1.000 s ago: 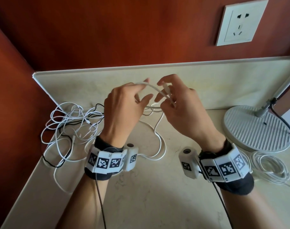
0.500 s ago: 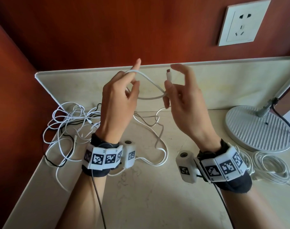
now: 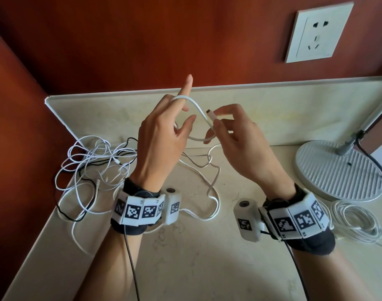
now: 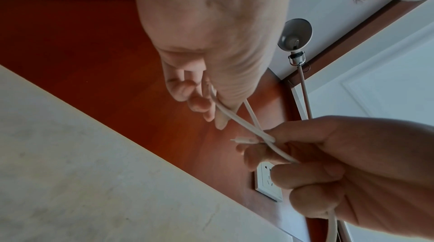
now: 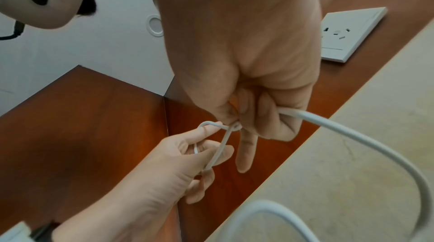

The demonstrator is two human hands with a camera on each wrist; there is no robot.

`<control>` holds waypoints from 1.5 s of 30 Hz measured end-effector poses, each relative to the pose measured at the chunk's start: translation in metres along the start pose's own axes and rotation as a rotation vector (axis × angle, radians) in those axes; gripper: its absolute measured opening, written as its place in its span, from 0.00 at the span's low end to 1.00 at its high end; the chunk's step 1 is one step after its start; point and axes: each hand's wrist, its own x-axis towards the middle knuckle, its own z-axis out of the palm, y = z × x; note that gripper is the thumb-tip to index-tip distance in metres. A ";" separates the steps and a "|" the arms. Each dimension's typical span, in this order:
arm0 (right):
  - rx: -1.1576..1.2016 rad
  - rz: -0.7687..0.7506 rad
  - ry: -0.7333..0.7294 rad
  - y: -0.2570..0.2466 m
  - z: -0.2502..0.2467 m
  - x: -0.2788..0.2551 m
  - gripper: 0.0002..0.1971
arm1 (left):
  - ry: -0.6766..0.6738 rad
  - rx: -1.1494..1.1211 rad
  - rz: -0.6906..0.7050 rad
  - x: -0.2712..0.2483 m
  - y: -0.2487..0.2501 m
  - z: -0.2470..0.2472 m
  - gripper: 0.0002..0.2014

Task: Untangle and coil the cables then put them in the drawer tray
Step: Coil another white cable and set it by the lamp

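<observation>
Over the counter my left hand point(image 3: 181, 118) is raised with a loop of the white cable point(image 3: 200, 109) draped round its fingers, index finger pointing up. The thumb pins the cable point(image 4: 234, 117) against the curled fingers point(image 4: 199, 101). My right hand point(image 3: 220, 121) pinches the same cable just behind its connector point(image 3: 209, 112), whose tip points left. From the right hand point(image 5: 246, 116) the cable point(image 5: 352, 131) hangs down to the counter. A tangle of white and black cables point(image 3: 94, 166) lies at the left. No drawer tray is in view.
A round white lamp base point(image 3: 338, 170) stands at the right, with a coiled white cable point(image 3: 357, 222) in front of it. The beige counter point(image 3: 196, 268) ends at a raised back ledge point(image 3: 294, 109). A wall socket point(image 3: 318, 31) sits on the red-brown wall.
Both hands have lifted off the counter with the cable and drawn apart. The loop now lies over the left fingers; the right hand has brought the connector down and leftward.
</observation>
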 end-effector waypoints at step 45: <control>0.507 0.145 0.223 -0.015 0.007 -0.001 0.32 | -0.091 -0.181 -0.189 0.000 0.014 -0.012 0.15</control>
